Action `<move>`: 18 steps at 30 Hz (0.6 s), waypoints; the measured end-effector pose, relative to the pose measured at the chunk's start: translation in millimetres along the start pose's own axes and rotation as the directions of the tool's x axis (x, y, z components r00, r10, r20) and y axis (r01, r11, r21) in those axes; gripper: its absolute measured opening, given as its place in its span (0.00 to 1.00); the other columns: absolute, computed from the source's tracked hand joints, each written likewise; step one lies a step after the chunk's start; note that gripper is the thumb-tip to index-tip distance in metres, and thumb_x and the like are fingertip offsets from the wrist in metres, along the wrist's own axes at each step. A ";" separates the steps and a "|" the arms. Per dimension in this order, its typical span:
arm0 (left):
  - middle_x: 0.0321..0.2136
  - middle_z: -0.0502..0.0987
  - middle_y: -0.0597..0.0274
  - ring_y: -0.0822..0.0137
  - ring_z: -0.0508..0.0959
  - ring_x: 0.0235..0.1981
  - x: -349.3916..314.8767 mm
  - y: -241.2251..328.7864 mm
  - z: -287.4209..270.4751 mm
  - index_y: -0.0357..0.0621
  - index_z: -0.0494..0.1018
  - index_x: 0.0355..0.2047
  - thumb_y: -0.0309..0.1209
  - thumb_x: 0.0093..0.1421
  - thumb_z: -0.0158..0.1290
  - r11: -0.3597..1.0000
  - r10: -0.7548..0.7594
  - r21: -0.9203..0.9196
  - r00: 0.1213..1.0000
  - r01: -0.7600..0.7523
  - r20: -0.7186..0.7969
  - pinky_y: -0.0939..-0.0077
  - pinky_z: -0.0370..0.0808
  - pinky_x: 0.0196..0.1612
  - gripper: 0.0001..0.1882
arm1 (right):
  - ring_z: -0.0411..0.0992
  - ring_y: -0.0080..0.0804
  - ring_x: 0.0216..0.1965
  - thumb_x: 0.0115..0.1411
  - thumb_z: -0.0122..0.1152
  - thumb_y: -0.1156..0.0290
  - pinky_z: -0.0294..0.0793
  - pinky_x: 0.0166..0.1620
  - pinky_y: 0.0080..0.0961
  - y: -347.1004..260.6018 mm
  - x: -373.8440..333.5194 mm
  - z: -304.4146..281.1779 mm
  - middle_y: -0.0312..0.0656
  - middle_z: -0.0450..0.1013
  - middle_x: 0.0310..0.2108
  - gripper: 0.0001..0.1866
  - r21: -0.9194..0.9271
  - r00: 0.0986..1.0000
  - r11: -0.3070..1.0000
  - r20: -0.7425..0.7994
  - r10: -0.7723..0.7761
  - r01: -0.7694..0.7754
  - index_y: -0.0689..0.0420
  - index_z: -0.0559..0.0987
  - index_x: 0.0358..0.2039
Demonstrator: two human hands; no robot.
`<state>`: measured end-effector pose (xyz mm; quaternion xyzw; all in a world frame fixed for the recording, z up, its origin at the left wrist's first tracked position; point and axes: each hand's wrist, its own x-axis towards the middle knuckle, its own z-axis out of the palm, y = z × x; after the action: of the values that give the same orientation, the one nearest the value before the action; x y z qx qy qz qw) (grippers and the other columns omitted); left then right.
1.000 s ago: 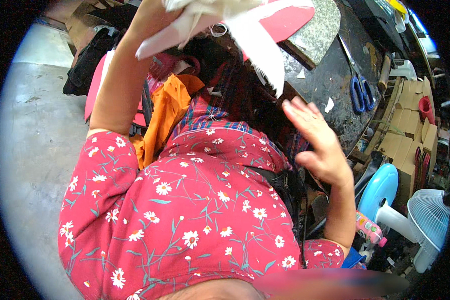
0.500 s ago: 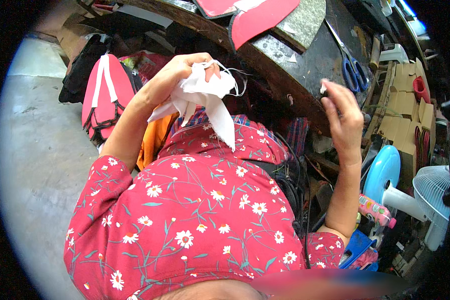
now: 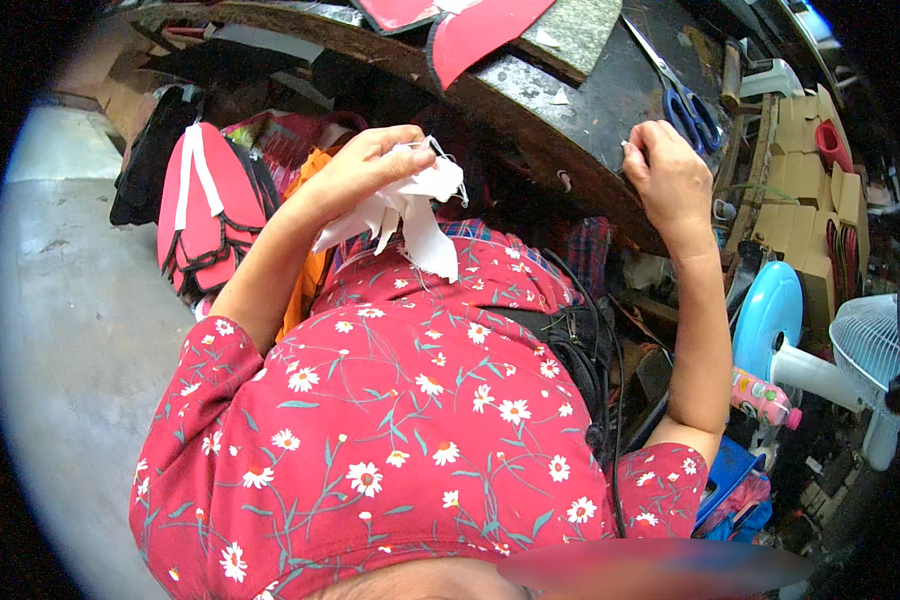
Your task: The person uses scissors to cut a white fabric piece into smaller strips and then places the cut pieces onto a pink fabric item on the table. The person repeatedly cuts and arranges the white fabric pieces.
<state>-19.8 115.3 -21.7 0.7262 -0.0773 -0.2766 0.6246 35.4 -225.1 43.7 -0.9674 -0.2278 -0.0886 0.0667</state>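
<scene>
White fabric scraps (image 3: pixel 410 215) hung bunched in the left hand (image 3: pixel 355 175), fingers closed round them; the right hand (image 3: pixel 670 180), at three o'clock, curled shut against the worktop (image 3: pixel 590 110).

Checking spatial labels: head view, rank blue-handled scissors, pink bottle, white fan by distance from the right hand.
1. Blue-handled scissors: on the bench, just right of the right hand.
2. Pink bottle: below, by the elbow.
3. White fan: far right edge.

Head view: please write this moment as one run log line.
left hand: holds white scraps | right hand: fist on workbench edge | blue scissors: on bench, untouched
</scene>
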 end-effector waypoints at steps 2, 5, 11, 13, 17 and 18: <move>0.33 0.76 0.64 0.73 0.73 0.39 -1.0 0.1 1.3 0.44 0.75 0.36 0.47 0.58 0.55 1.000 -0.017 -0.014 0.999 0.017 -0.044 0.78 0.69 0.43 0.19 | 0.74 0.45 0.31 0.55 0.57 0.69 0.74 0.35 0.39 -6.4 -3.6 -1.9 0.44 0.70 0.26 0.05 0.006 0.997 0.997 -0.024 -0.075 0.075 0.55 0.73 0.26; 0.37 0.74 0.65 0.75 0.73 0.39 1.5 -6.9 -2.1 0.45 0.68 0.32 0.31 0.52 0.62 0.994 0.095 -0.032 0.984 -0.101 -0.153 0.78 0.71 0.43 0.13 | 0.72 0.45 0.29 0.54 0.57 0.70 0.73 0.34 0.39 -18.5 -24.0 -10.5 0.45 0.67 0.24 0.06 0.124 0.985 0.978 -0.008 -0.170 0.169 0.57 0.71 0.24; 0.31 0.73 0.60 0.70 0.74 0.34 -2.0 -21.2 -49.0 0.41 0.65 0.37 0.26 0.48 0.52 0.914 0.401 0.255 0.793 -0.315 -0.459 0.74 0.73 0.36 0.15 | 0.72 0.41 0.27 0.60 0.62 0.71 0.72 0.33 0.32 -23.3 -62.0 -20.5 0.45 0.72 0.29 0.06 0.321 0.988 0.940 0.136 0.078 -0.118 0.58 0.75 0.29; 0.31 0.74 0.68 0.77 0.75 0.34 -13.4 -14.5 -73.5 0.45 0.68 0.34 0.28 0.58 0.55 0.878 0.475 0.247 0.684 -0.409 -0.554 0.80 0.74 0.35 0.07 | 0.71 0.27 0.32 0.64 0.57 0.74 0.72 0.39 0.25 -17.5 -62.5 -20.1 0.41 0.70 0.31 0.05 0.285 0.998 0.957 0.032 0.051 -0.058 0.60 0.74 0.38; 0.27 0.71 0.69 0.78 0.73 0.33 -54.1 5.5 -100.3 0.47 0.64 0.30 0.23 0.52 0.53 0.963 0.170 0.011 0.579 -0.268 -0.798 0.81 0.70 0.31 0.09 | 0.72 0.42 0.48 0.61 0.56 0.79 0.69 0.54 0.34 -4.8 -47.5 -27.0 0.46 0.74 0.48 0.17 0.255 0.986 0.952 -0.064 -0.156 0.167 0.57 0.76 0.51; 0.27 0.72 0.68 0.76 0.73 0.33 -64.1 8.1 -103.9 0.47 0.65 0.31 0.23 0.51 0.53 0.969 0.202 0.077 0.570 -0.235 -0.797 0.81 0.70 0.31 0.09 | 0.67 0.44 0.56 0.62 0.56 0.76 0.64 0.59 0.36 -5.0 -46.7 -29.8 0.48 0.71 0.54 0.19 0.151 0.989 0.978 0.014 -0.144 0.140 0.56 0.76 0.54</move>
<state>-19.6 232.7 12.5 0.7457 0.1263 0.1553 0.6355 -12.2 -245.8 63.8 -0.9419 -0.3032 -0.0637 0.1299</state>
